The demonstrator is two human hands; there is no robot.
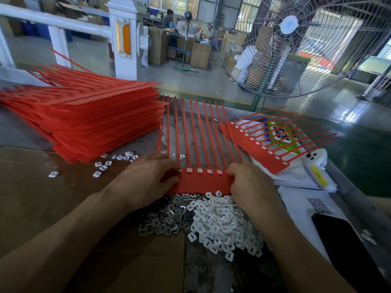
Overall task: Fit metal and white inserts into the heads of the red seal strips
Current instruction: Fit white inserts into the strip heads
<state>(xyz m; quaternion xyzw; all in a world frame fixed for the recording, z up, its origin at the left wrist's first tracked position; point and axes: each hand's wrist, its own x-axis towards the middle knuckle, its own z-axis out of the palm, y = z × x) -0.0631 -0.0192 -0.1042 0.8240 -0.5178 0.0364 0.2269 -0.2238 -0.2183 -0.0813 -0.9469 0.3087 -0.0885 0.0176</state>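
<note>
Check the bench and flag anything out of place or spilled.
A few loose white inserts lie scattered beside the big red strip stack, away from the main white insert pile. Both hands hold the strip set flat; nothing looks damaged.

Glossy workshop floor [190, 81]; caged fan [296, 39].

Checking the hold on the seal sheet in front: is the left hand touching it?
Touching. The head view shows the left hand with its fingertips on the left end of the red sheet, no gap between them; the right hand holds the other end.
</note>
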